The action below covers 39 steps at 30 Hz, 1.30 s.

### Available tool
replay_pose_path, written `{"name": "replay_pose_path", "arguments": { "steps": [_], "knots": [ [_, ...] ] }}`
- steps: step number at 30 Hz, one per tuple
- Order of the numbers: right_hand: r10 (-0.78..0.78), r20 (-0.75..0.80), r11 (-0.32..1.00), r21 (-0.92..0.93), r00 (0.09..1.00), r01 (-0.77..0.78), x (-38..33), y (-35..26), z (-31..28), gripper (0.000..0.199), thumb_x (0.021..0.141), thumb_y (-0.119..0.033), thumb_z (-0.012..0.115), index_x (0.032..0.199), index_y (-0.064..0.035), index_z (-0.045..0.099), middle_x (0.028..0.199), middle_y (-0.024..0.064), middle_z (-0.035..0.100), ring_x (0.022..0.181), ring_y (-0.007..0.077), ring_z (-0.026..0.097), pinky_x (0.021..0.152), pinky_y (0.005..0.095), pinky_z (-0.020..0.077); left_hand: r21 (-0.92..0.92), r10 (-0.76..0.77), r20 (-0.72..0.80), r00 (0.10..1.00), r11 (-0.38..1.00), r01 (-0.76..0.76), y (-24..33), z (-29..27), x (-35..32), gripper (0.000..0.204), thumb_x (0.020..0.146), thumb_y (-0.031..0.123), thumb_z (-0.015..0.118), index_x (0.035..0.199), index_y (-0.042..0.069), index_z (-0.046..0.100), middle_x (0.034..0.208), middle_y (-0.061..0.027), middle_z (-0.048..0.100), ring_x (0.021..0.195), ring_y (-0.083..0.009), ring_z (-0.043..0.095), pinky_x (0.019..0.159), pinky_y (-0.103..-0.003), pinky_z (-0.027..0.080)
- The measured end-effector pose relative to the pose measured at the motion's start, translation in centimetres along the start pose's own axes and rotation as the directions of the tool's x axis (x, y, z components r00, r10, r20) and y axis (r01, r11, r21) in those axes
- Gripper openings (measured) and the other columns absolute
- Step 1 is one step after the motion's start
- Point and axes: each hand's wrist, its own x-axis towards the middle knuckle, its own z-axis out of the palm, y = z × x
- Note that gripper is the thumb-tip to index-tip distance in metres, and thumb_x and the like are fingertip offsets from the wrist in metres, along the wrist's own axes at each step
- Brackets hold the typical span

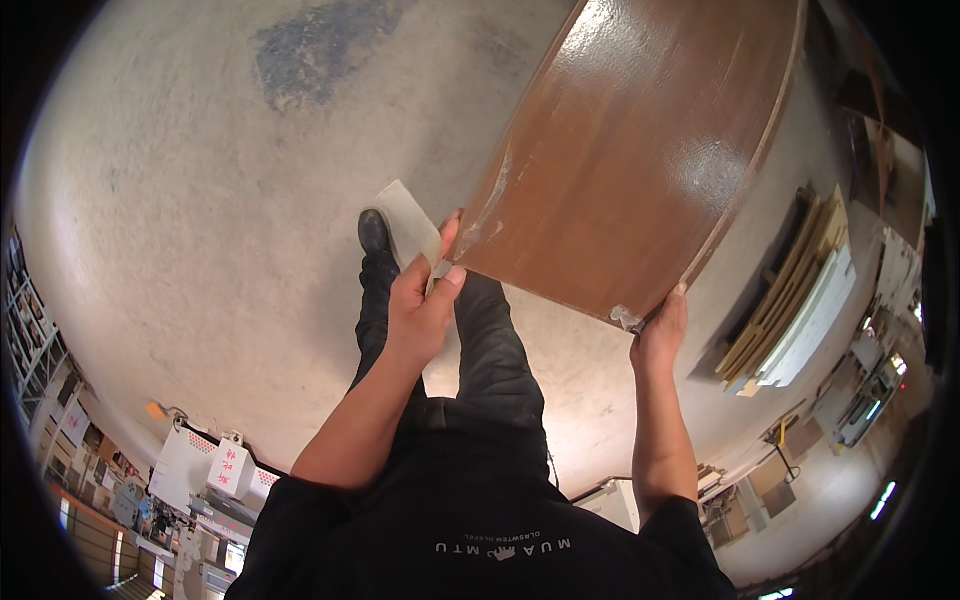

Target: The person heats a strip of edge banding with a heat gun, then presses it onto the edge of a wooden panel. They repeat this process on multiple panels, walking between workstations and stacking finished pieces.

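Observation:
A large glossy brown panel (pixel 620 170) stretches away from me, its near edge held between my two hands. My left hand (pixel 425 305) is closed at the near left corner, with the thumb on top. A pale, flat rectangular piece (pixel 408 222) is also in that hand, sticking out past the fingers; its exact kind cannot be made out. My right hand (pixel 660 333) grips the near right corner, its fingers partly hidden under the panel. Bits of clear film or dried coating (pixel 627 318) cling near this corner, and whitish residue (pixel 490 205) runs along the left edge.
The concrete floor (pixel 230 220) bears a dark stain (pixel 320 50) at the far left. To the right lies a stack of boards (pixel 795 290), brown and white. Behind me at lower left stand a white box (pixel 232 468) and machinery.

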Motion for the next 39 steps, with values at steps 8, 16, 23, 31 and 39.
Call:
{"name": "replay_pose_path", "arguments": {
  "steps": [8,16,23,31,39],
  "knots": [
    [0.054,0.038,0.995,0.076,0.998,-0.057,-0.1,-0.5,0.1,0.056,0.106,-0.045,0.039,0.136,0.0015,0.044,0.138,0.0142,0.051,0.127,0.0230,0.049,0.107,0.0379,0.0393,0.001,0.150,-0.023,0.988,0.989,-0.150,-1.0,0.0,-1.3,0.056,0.092,-0.001,0.049,0.148,0.002,0.042,0.154,-0.0081,0.042,0.073,0.0000,0.048,0.056,-0.016,0.035],
    [0.044,0.018,0.996,0.072,0.999,-0.045,-0.1,-0.3,0.0,0.054,0.106,-0.043,0.038,0.136,0.0016,0.045,0.138,0.0143,0.051,0.126,0.0229,0.050,0.107,0.0372,0.0397,-0.007,0.119,-0.034,0.992,0.993,-0.119,-1.5,-0.4,-2.0,0.067,0.082,-0.008,0.043,0.148,0.003,0.041,0.154,-0.0065,0.042,0.070,0.0005,0.045,0.058,-0.017,0.037],
    [0.066,-0.016,0.998,0.002,0.998,-0.066,0.2,0.4,-0.3,0.052,0.106,-0.043,0.038,0.131,0.0023,0.049,0.130,0.0137,0.057,0.119,0.0215,0.054,0.103,0.0375,0.0415,0.086,0.040,-0.107,0.993,0.996,-0.031,-2.3,-0.3,-2.4,0.067,0.080,-0.008,0.041,0.146,0.004,0.046,0.142,0.0009,0.053,0.073,0.0004,0.046,0.062,-0.017,0.039],
    [0.087,0.090,0.996,-0.027,0.992,-0.085,1.5,2.2,-0.2,0.052,0.106,-0.041,0.037,0.130,0.0039,0.049,0.130,0.0175,0.054,0.120,0.0253,0.051,0.102,0.0385,0.0403,0.176,-0.039,-0.203,0.978,0.981,0.075,0.0,-2.6,-2.5,0.050,0.085,-0.005,0.049,0.134,0.003,0.053,0.109,-0.0035,0.064,0.074,-0.0046,0.054,0.066,-0.018,0.044],
    [0.071,0.207,0.991,-0.128,0.976,-0.045,2.6,2.3,0.0,0.054,0.106,-0.039,0.036,0.138,0.0039,0.044,0.140,0.0200,0.050,0.131,0.0295,0.045,0.110,0.0403,0.0321,0.105,0.205,-0.084,0.975,0.975,-0.195,13.8,-2.6,3.3,0.018,0.093,0.002,0.052,0.108,0.007,0.042,0.099,-0.0093,0.059,0.052,-0.0105,0.047,0.041,-0.025,0.041]
  ]
}}
